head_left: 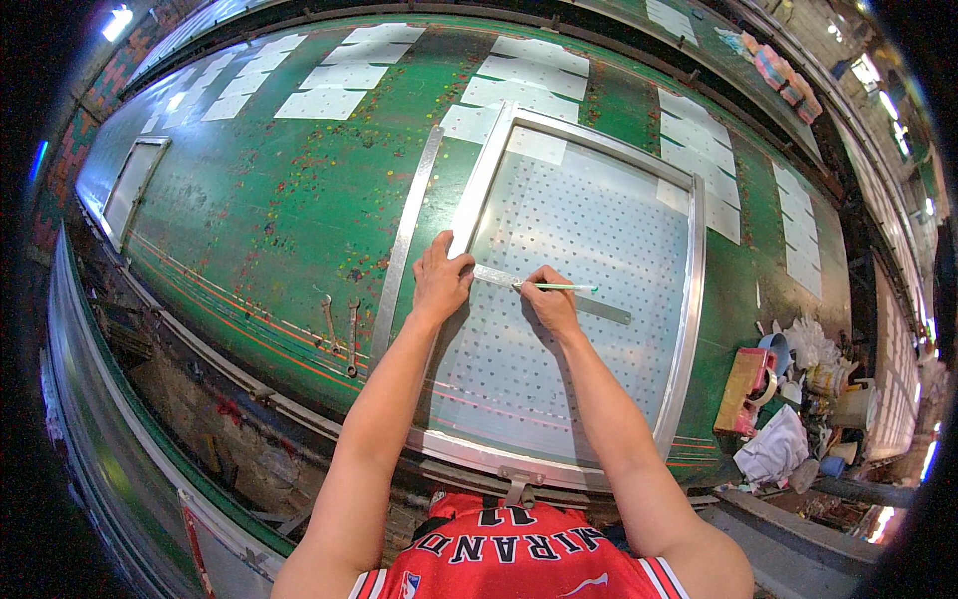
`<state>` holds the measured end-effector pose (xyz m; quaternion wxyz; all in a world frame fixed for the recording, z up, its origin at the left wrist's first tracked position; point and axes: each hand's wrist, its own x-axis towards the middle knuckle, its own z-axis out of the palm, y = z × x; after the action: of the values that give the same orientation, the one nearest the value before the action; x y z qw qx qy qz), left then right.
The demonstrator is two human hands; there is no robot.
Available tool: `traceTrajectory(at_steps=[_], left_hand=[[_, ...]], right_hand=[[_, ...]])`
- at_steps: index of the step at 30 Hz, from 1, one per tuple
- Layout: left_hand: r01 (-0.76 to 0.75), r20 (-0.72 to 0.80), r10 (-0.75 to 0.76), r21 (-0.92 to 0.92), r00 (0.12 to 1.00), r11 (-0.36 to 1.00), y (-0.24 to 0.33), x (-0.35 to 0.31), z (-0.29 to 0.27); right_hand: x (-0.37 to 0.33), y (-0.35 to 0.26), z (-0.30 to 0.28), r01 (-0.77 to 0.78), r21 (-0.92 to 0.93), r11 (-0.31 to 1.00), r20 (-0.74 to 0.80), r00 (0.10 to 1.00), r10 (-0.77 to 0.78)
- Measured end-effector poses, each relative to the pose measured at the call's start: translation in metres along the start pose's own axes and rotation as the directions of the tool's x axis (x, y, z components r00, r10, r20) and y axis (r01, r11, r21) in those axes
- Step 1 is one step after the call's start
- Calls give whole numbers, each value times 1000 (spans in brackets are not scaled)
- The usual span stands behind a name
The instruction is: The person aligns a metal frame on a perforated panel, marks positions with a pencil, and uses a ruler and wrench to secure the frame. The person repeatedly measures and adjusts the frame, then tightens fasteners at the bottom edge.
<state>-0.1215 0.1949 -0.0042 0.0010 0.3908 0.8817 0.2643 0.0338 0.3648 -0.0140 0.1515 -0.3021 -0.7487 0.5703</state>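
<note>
A metal-framed printing screen [696, 260] with a mesh covered in small dark marks lies on the green table before me. Across its left part runs a steel ruler [604, 311], slanting down to the right. My left hand [439, 282] grips the ruler's left end at the frame's left bar, some fingers resting over the bar. A slim green and white pen [574, 287] is pinched in my right hand [549, 302], its tip close to the ruler's upper edge.
A long metal strip [407, 240] lies left of the frame, with two wrenches [352, 337] beyond it. White printed sheets [519, 75] sit in rows on the green table [249, 220]. A smaller frame [133, 190] is far left. A red box [740, 391] and clutter stand at right.
</note>
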Motion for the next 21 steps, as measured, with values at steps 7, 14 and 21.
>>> traceTrajectory(at_steps=[7, 14, 21], left_hand=[[7, 5, -7, -7, 1000, 1000, 1, 0, 0], [17, 14, -17, -10, 1000, 1000, 2, 0, -1], [19, 20, -18, -18, 1000, 1000, 2, 0, -1]], right_hand=[[0, 1, 2, 9, 26, 1000, -22, 1000, -9], [0, -2, 1, -28, 61, 998, -24, 999, 29], [-2, -5, 0, -34, 27, 999, -2, 999, 34]])
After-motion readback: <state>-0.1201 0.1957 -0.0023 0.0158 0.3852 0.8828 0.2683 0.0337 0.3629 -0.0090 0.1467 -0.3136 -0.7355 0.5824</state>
